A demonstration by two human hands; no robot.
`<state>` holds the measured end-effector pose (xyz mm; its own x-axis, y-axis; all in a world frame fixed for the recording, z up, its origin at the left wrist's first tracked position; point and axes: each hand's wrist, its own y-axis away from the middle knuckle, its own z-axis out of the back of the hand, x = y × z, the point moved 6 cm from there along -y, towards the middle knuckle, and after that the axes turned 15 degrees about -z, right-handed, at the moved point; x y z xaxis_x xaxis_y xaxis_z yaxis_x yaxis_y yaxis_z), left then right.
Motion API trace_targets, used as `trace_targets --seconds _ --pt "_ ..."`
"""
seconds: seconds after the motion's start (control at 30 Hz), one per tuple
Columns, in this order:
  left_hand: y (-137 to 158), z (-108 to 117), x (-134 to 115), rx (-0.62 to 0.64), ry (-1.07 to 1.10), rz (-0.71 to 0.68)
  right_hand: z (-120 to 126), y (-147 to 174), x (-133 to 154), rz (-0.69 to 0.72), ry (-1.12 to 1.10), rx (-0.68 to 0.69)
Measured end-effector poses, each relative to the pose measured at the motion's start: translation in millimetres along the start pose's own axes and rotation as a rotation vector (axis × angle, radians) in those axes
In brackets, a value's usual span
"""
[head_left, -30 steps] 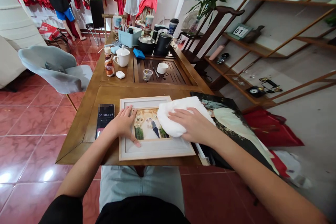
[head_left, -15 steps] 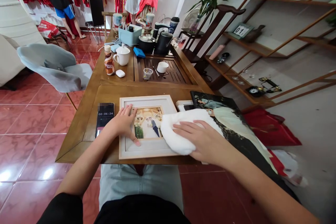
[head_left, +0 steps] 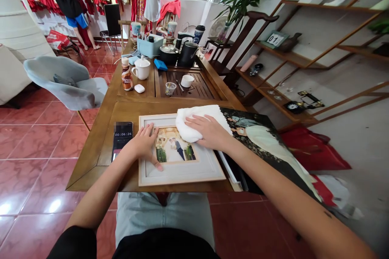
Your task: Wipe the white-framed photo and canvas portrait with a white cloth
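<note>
A picture frame with a pale wide border and a wedding photo lies flat on the wooden table before me. My left hand rests on its left side, fingers spread and holding nothing. On the upper right corner of the frame, my right hand presses a bunched white towel with its fingers over it. That towel covers the corner and part of the border. Right of the frame lies a large dark photo panel, partly under my right forearm.
A phone showing a timer lies on the left. Beyond are a coffee bottle, a white lidded cup and a tea tray. A grey chair stands left, shelves right. Two people are in the background.
My right hand and the towel have moved up and slightly left, from the frame's right side to its upper right corner, uncovering the lower right border. My left hand stays in place.
</note>
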<state>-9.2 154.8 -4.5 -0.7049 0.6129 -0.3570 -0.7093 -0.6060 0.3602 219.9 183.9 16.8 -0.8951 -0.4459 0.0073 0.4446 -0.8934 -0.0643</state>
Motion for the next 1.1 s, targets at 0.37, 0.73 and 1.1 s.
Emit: trace_targets --seconds 0.37,0.73,1.1 --pt "-0.3 1.1 -0.6 0.025 -0.003 0.048 -0.7 56.4 88.2 0.315 -0.252 0.270" --pt "1.1 -0.5 1.1 -0.001 0.019 0.018 1.7 18.5 32.2 0.054 -0.030 0.127" --pt "-1.0 -1.3 1.5 0.001 0.011 0.011 0.9 29.8 66.4 0.154 -0.063 0.225"
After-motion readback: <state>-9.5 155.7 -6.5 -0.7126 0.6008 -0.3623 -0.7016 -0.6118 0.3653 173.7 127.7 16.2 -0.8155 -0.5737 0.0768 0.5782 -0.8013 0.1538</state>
